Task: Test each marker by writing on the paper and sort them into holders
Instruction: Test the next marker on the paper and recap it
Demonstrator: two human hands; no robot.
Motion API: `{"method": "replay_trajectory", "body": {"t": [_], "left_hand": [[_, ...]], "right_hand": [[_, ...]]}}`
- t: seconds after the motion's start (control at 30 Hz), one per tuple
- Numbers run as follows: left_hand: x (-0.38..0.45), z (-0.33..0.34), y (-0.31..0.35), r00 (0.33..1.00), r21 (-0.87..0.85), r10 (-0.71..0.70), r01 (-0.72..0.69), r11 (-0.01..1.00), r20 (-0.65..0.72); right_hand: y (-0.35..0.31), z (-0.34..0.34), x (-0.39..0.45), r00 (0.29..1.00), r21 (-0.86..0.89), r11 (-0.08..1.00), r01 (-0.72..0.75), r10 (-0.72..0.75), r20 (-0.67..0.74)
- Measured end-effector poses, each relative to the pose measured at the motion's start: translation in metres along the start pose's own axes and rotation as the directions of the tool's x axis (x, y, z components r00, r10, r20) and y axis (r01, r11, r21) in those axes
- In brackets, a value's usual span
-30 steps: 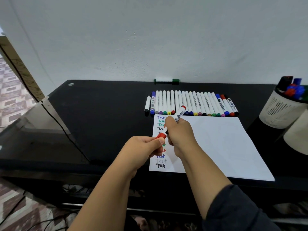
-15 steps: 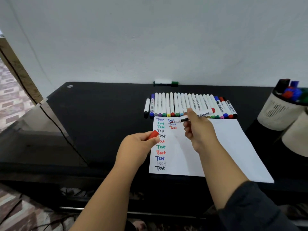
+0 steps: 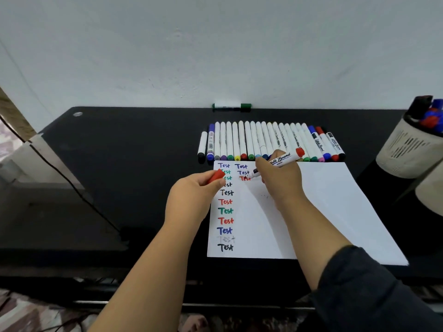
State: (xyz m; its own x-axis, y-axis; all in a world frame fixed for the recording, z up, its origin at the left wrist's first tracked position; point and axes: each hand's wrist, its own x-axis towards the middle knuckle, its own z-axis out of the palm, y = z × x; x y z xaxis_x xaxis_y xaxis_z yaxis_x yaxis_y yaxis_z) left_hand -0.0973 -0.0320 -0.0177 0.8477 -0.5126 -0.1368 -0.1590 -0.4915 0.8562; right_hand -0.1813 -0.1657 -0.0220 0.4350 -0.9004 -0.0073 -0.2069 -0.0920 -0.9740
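My right hand (image 3: 279, 182) grips an uncapped red whiteboard marker (image 3: 281, 160), its tip down on the white paper (image 3: 323, 212) beside a red "Test" in the second column. My left hand (image 3: 191, 198) pinches the marker's red cap (image 3: 216, 176) over the paper's left edge. The paper carries a column of coloured "Test" words down its left side. A row of several capped markers (image 3: 263, 142) lies side by side on the black desk just beyond the paper. At the far right stand a white slatted holder (image 3: 407, 149) with markers in it and a second pale holder (image 3: 431, 191).
A lone green-capped marker (image 3: 231, 107) lies against the wall at the desk's back edge. The black desk (image 3: 119, 164) stretches to the left. A dark cable (image 3: 72, 188) runs down its left side.
The cap came off the red marker and stayed in my left hand. My right hand swung the marker round and brought its tip down to the paper's second column.
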Motion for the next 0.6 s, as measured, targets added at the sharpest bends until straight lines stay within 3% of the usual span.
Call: {"method": "replay_trajectory", "body": {"t": [0.17,0.6], "left_hand": [[0.001,0.001,-0.006,1.000,0.055,-0.014,0.014,0.998,0.010],[-0.002,-0.001,-0.003,0.999,-0.012,-0.033,0.033,0.999,0.038]], "right_hand": [[0.007,0.007,-0.001,1.000,-0.038,0.999,0.018,-0.018,0.010],[0.012,0.012,-0.003,0.997,-0.125,0.989,0.074,-0.073,0.015]]}}
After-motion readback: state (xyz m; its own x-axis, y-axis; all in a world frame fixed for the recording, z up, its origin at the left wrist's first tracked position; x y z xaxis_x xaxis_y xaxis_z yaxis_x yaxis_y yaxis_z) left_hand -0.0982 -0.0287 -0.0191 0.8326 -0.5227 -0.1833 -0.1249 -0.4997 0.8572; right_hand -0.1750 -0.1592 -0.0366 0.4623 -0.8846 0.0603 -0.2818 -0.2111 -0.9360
